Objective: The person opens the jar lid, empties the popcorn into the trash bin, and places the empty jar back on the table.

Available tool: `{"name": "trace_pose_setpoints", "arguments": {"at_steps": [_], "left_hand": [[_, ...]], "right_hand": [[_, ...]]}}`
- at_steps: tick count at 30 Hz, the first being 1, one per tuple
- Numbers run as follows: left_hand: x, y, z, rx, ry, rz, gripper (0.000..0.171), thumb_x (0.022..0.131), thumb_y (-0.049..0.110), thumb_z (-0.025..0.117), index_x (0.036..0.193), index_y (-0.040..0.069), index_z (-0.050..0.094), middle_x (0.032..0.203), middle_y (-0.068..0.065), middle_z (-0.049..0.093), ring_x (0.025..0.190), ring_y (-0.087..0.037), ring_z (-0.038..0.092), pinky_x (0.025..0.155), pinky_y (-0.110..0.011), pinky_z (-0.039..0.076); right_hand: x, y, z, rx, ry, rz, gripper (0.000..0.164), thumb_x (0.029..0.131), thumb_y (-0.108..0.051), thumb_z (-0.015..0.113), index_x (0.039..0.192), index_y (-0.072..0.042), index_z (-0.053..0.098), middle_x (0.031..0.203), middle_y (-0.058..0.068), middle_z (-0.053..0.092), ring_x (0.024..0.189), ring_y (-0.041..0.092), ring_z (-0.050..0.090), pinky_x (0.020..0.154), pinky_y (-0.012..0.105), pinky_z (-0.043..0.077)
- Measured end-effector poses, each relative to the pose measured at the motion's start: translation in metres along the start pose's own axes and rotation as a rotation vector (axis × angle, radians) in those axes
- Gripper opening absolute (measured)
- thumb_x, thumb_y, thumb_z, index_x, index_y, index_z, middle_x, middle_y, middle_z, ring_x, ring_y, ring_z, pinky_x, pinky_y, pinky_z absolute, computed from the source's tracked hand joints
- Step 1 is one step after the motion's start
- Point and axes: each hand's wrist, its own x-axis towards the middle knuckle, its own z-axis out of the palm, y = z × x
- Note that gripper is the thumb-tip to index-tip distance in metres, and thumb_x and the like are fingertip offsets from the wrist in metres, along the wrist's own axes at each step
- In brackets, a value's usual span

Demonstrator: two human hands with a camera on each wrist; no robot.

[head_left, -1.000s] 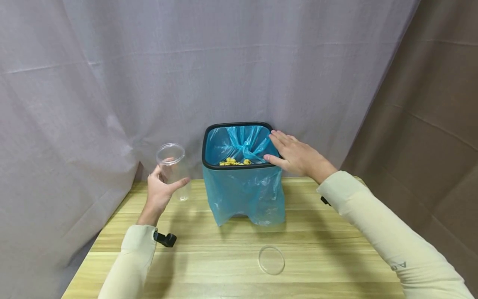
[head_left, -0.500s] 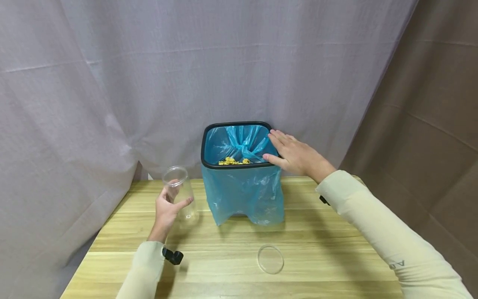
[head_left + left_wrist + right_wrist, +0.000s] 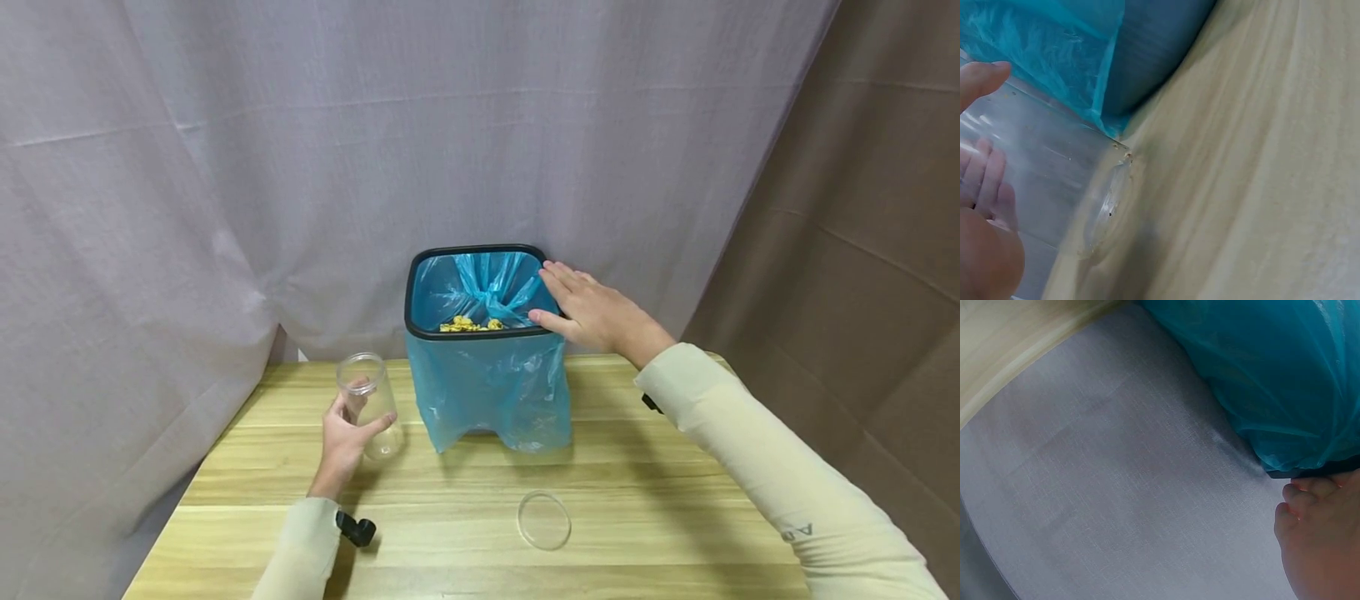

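Note:
My left hand [image 3: 347,433] grips a clear plastic jar [image 3: 380,397] round its side, thumb across the front, at the left of the bin. The jar is lidless and upright, its base down at the table; a few crumbs show by the base of the jar [image 3: 1063,169] in the left wrist view. With fingers straight, my right hand [image 3: 600,315] rests on the right side of the bin's black rim [image 3: 480,335]. A blue plastic bag [image 3: 487,379] lines the bin and hangs over its outside. Inside lie yellow popcorn-like pieces [image 3: 465,324].
A clear round lid [image 3: 544,521] lies flat near the front of the wooden table [image 3: 442,550]. Grey cloth [image 3: 375,167] hangs right behind the bin, and brown cloth [image 3: 855,275] hangs on the right.
My left hand has brought the jar down to the table, shifting it a little right and nearer to me. The right hand stays on the bin rim.

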Motion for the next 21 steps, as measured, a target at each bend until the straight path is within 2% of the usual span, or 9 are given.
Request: {"name": "trace_pose_setpoints", "arguments": {"at_steps": [4, 9, 12, 17, 21], "left_hand": [[-0.003, -0.005, -0.002, 0.033, -0.015, 0.004, 0.08, 0.076, -0.002, 0.09, 0.147, 0.008, 0.053, 0.146, -0.011, 0.06, 0.144, -0.025, 0.051, 0.13, -0.046, 0.032], [-0.004, -0.006, -0.008, 0.11, -0.071, 0.036, 0.083, 0.079, 0.006, 0.091, 0.15, 0.01, 0.049, 0.157, -0.016, 0.052, 0.154, -0.034, 0.04, 0.133, -0.053, 0.024], [-0.003, -0.005, -0.011, 0.165, -0.107, 0.03, 0.096, 0.08, 0.013, 0.092, 0.159, 0.011, 0.038, 0.162, -0.018, 0.047, 0.156, -0.039, 0.037, 0.132, -0.058, 0.023], [-0.006, 0.005, -0.018, 0.368, -0.152, 0.024, 0.125, 0.076, 0.032, 0.096, 0.168, 0.013, 0.013, 0.169, -0.023, 0.033, 0.159, -0.044, 0.027, 0.128, -0.071, 0.019], [-0.012, 0.014, -0.029, 0.594, -0.197, 0.086, 0.134, 0.078, 0.045, 0.093, 0.17, 0.013, 0.002, 0.17, -0.024, 0.028, 0.159, -0.046, 0.025, 0.124, -0.074, 0.024]], "right_hand": [[0.0, 0.0, 0.001, 0.005, 0.004, -0.004, 0.092, 0.106, -0.068, 0.033, 0.169, -0.004, 0.011, 0.178, 0.018, 0.009, 0.165, 0.039, 0.011, 0.135, 0.057, 0.015], [0.0, -0.001, 0.001, 0.002, 0.003, -0.011, 0.092, 0.107, -0.067, 0.034, 0.169, -0.003, 0.012, 0.178, 0.018, 0.009, 0.165, 0.039, 0.011, 0.135, 0.056, 0.014], [0.001, 0.0, -0.001, -0.011, 0.0, -0.015, 0.092, 0.107, -0.068, 0.033, 0.169, -0.003, 0.012, 0.178, 0.018, 0.009, 0.166, 0.038, 0.011, 0.135, 0.055, 0.014], [0.001, 0.001, -0.003, -0.027, 0.004, -0.01, 0.094, 0.106, -0.07, 0.032, 0.168, -0.002, 0.011, 0.178, 0.018, 0.009, 0.166, 0.038, 0.011, 0.135, 0.055, 0.013], [-0.005, 0.0, -0.002, 0.009, 0.02, 0.003, 0.094, 0.107, -0.069, 0.03, 0.169, -0.002, 0.009, 0.179, 0.018, 0.007, 0.166, 0.038, 0.007, 0.136, 0.056, 0.011]]}}
